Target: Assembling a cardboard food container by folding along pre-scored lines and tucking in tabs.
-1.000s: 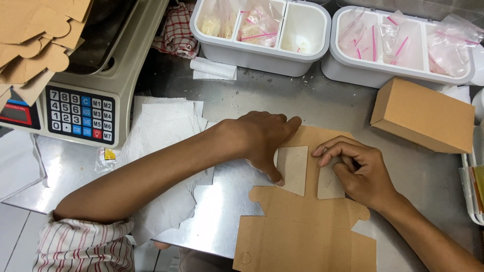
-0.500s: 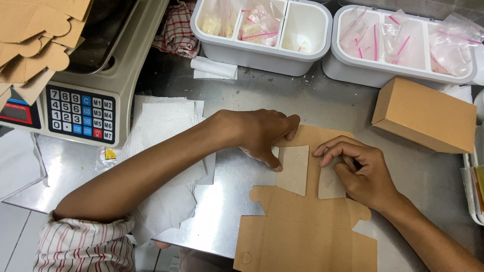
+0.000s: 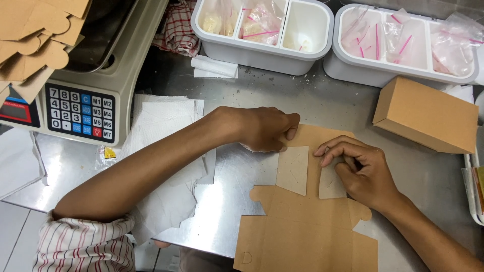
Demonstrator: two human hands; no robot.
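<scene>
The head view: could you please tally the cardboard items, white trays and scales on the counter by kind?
Flat box blank under both hands: 1
Folded brown box: 1
White divided trays: 2
Weighing scale: 1
Total: 5

We see a weighing scale (image 3: pixel 85 85) at the steel counter's (image 3: pixel 227 176) far left. Right of it lie white paper sheets (image 3: pixel 161 136); farther right stand two white divided trays (image 3: pixel 262 30) (image 3: pixel 403 45) and a closed brown box (image 3: pixel 426 115).
</scene>
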